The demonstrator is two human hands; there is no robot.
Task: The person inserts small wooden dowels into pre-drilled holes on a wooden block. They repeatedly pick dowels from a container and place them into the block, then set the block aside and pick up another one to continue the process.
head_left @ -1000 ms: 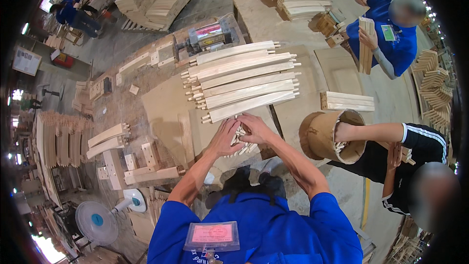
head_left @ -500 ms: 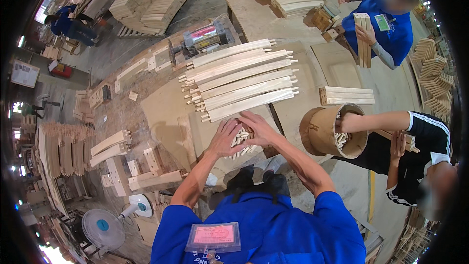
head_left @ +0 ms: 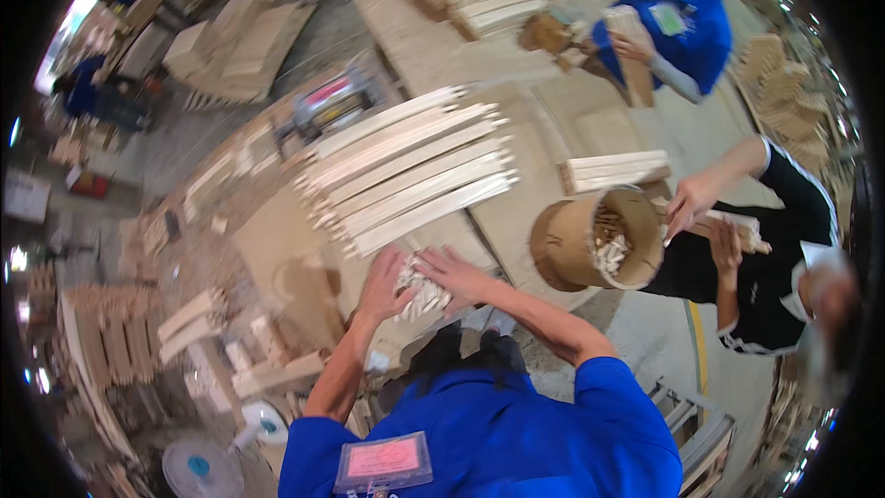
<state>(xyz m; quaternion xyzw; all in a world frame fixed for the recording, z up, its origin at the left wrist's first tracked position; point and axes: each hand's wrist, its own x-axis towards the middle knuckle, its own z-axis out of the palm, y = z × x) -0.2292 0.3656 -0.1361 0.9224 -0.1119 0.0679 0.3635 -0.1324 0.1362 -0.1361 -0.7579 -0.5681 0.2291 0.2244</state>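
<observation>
A heap of small dowels (head_left: 422,293) lies on the bench (head_left: 277,249) edge, cupped between both hands so the pieces do not roll away. The left hand (head_left: 385,288) and right hand (head_left: 458,277) are open, fingers curved against the heap. Beyond lie long slats (head_left: 410,180), and a co-worker tilts a drum (head_left: 590,240) of dowels nearby.

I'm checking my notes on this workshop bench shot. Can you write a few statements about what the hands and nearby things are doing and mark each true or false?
1. Both hands, left hand and right hand, are on a small pile of short wooden pegs. True.
2. The long pale slats lie beyond the hands on the bench. True.
3. The round cardboard tub stands upright and empty. False: it is tipped, with short wooden pieces inside.
4. The person in black keeps both hands off the tub. False: one hand is at its rim.
</observation>
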